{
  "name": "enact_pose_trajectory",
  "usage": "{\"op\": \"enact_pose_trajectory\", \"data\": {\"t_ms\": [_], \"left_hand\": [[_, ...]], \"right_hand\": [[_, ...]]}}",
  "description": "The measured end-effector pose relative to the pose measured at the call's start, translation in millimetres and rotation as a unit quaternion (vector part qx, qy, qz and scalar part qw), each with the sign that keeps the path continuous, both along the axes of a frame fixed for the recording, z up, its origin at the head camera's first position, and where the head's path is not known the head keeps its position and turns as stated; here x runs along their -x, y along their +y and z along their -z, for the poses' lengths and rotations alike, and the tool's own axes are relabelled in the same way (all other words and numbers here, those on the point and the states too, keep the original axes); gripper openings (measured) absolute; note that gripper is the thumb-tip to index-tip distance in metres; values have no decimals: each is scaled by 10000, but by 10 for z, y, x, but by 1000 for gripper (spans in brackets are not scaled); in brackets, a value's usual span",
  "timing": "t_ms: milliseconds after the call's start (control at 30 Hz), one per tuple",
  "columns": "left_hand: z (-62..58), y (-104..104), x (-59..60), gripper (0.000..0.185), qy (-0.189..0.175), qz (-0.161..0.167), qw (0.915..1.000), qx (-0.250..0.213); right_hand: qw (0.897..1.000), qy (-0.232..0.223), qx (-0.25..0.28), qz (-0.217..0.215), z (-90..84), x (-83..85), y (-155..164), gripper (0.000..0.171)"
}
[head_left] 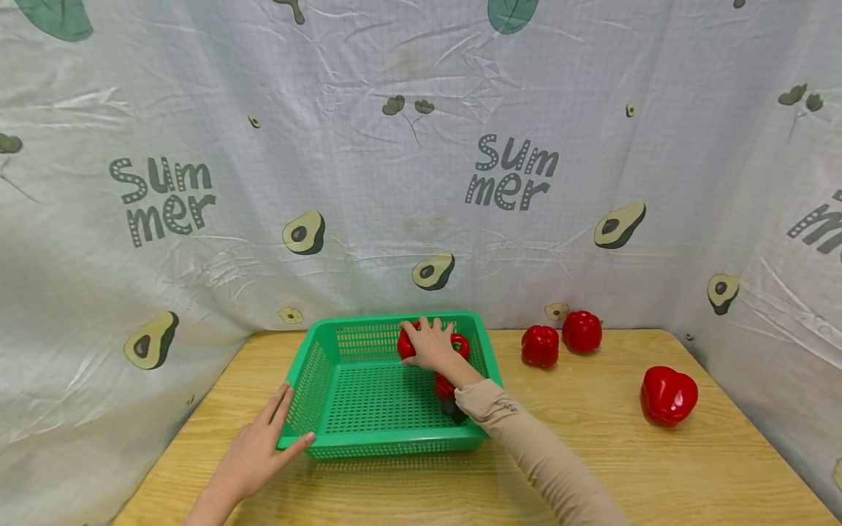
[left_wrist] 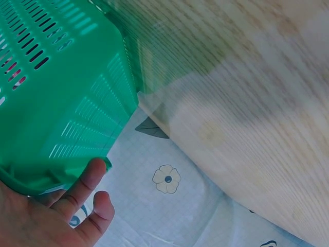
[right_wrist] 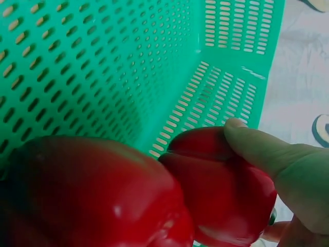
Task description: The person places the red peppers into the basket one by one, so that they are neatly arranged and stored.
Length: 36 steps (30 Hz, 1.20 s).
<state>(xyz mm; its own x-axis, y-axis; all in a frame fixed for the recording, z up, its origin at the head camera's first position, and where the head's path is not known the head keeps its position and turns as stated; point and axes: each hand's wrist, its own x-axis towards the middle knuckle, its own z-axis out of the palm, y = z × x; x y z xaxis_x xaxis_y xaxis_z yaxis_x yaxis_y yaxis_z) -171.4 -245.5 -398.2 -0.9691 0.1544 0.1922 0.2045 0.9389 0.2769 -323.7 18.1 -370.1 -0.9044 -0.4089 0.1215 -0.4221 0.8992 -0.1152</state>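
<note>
A green slotted basket (head_left: 368, 446) stands on the wooden table. My right hand (head_left: 430, 343) reaches into its far right corner and grips a red bell pepper (right_wrist: 226, 190) from above, thumb on its top. A second red pepper (right_wrist: 92, 195) lies right beside it in the basket, partly hidden under my sleeve in the head view (head_left: 444, 386). My left hand (head_left: 266, 446) rests on the basket's near left corner (left_wrist: 67, 128) with straight fingers, thumb along the front rim.
Three more red peppers lie on the table right of the basket: two near the back (head_left: 540, 345) (head_left: 582, 331) and one further right (head_left: 668, 395). A printed cloth backdrop (head_left: 421, 161) surrounds the table on three sides.
</note>
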Motion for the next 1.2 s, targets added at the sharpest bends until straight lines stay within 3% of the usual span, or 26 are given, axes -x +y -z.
{"op": "enact_pose_trajectory", "data": {"t_ms": [667, 1200], "left_hand": [[-4, -2, -7, 81, -31, 1, 10000, 7], [-3, -4, -5, 80, 17, 23, 10000, 1]], "right_hand": [[9974, -315, -653, -12, 144, 115, -105, 60], [9924, -230, -1204, -72, 226, 167, -107, 63]]}}
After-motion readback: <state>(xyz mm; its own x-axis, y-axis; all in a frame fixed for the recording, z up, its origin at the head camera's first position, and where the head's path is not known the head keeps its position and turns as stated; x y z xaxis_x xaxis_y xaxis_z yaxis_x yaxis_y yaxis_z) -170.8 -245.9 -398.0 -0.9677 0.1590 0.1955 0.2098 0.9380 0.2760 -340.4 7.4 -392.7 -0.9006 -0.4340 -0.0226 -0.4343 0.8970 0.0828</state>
